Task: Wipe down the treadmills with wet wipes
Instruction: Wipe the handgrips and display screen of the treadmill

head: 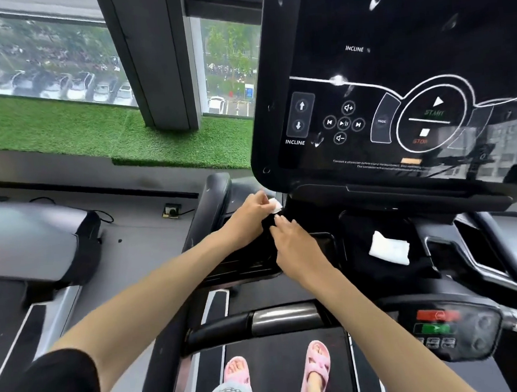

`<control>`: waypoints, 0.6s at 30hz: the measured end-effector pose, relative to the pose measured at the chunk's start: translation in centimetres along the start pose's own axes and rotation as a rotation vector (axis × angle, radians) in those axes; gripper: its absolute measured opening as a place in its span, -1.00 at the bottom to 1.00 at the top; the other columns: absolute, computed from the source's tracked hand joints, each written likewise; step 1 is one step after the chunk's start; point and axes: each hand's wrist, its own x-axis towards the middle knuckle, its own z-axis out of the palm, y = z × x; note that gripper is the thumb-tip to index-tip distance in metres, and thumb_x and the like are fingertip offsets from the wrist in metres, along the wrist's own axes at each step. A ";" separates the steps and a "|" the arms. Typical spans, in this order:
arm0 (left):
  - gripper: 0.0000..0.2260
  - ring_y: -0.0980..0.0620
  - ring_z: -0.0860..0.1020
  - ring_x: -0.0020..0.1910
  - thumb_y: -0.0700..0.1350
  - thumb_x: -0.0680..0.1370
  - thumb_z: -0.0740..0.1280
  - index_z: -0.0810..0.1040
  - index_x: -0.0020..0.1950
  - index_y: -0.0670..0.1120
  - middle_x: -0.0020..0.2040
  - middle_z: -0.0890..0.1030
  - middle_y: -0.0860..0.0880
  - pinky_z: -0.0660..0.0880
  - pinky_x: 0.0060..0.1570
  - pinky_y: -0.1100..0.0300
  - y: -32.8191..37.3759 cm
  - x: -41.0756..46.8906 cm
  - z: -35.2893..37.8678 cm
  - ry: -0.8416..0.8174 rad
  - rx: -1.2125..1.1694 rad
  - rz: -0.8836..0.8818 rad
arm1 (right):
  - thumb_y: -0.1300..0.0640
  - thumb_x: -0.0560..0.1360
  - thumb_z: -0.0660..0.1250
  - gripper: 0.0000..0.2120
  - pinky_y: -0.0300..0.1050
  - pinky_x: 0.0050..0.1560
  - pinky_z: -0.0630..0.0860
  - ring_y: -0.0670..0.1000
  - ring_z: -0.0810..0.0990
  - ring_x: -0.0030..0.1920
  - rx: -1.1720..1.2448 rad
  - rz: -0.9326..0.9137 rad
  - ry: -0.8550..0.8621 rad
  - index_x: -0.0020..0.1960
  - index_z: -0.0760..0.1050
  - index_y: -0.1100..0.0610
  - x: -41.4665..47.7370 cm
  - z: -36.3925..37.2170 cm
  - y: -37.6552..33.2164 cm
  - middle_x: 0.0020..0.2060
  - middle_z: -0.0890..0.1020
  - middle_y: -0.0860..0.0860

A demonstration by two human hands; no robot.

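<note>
I stand on a treadmill whose black console (394, 66) fills the upper right. Both hands meet at the left tray (323, 243) under the console. My left hand (248, 216) pinches a small white wet wipe (275, 205) at its fingertips. My right hand (296, 245) is just below it, and its fingertips are closed on the top of a dark, packet-like thing (268, 223) between the two hands. That thing is mostly hidden and hard to tell from the black tray. A second white wipe (389, 247), folded, lies in the middle recess of the console shelf.
The front handlebar (259, 324) crosses below my arms, with a panel of red and green buttons (437, 324) on its right. The left side grip (212, 204) rises beside my left hand. Another treadmill (27, 240) stands to the left, in front of the artificial grass ledge (65, 129) and window.
</note>
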 end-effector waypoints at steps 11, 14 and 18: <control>-0.86 -0.16 0.52 -0.14 -0.43 0.39 0.21 0.55 -0.20 -0.31 -0.19 0.51 -0.16 0.39 -0.14 0.15 -2.1 3.5 -1.3 0.000 -0.100 -0.020 | 0.30 0.57 0.09 -0.59 -0.08 0.52 -0.05 0.11 0.15 0.52 -0.144 -0.075 0.097 0.42 0.29 0.29 3.2 0.8 -0.2 0.48 0.25 0.21; -0.86 -0.03 0.49 -0.07 -0.25 0.46 0.28 0.58 -0.09 -0.29 -0.09 0.55 -0.22 0.44 -0.02 0.05 -3.2 2.8 -0.9 -0.026 -0.095 0.077 | 0.30 0.46 0.28 -0.58 -0.03 0.47 0.17 0.16 0.37 0.41 -0.217 -0.050 0.084 0.32 0.44 0.33 3.6 1.5 -0.4 0.35 0.45 0.26; -0.66 -0.13 0.43 0.07 -0.42 0.43 0.22 0.65 0.07 -0.15 0.10 0.51 -0.15 0.38 0.15 0.11 -6.3 4.5 -1.7 -0.070 -0.028 -0.057 | 0.39 0.17 0.48 -0.55 0.08 0.21 0.51 0.24 0.61 0.15 -0.209 -0.012 0.083 0.06 0.58 0.39 4.2 2.1 -1.1 0.08 0.62 0.32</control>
